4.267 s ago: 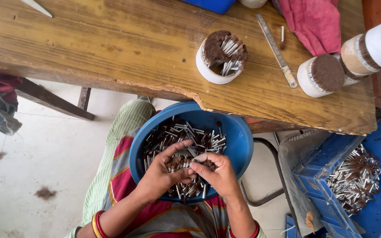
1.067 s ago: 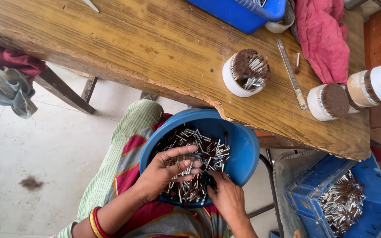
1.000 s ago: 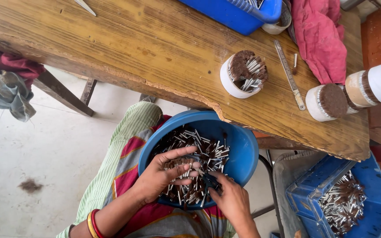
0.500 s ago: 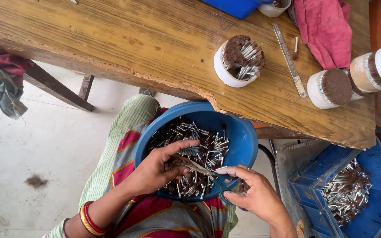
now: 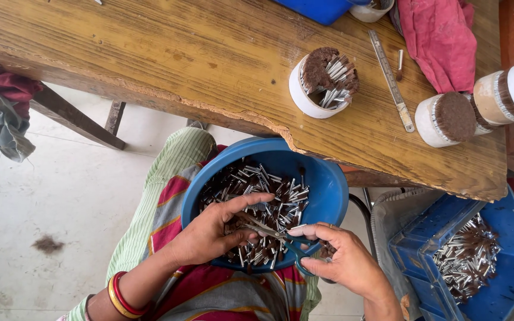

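Resting on the person's lap, a blue bowl (image 5: 328, 184) sits half under the edge of the wooden table (image 5: 150, 53), filled with short metal-tipped brush pieces (image 5: 269, 202); the left hand (image 5: 212, 232) lies over the pile, fingers loosely curled, its thumb and forefinger seeming to pinch something small, too small to tell what; the right hand (image 5: 343, 258) is closed around the green handles of a pair of scissors (image 5: 275, 235), whose blades point toward the left hand's fingertips above the pieces; red bangles (image 5: 123, 295) ring the left wrist; on the table stand a white cup (image 5: 310, 98) holding more pieces, a metal ruler (image 5: 391, 80) just beside it, and a pink cloth (image 5: 441, 38); a blue crate (image 5: 501, 279) with similar pieces sits on the floor to the right.
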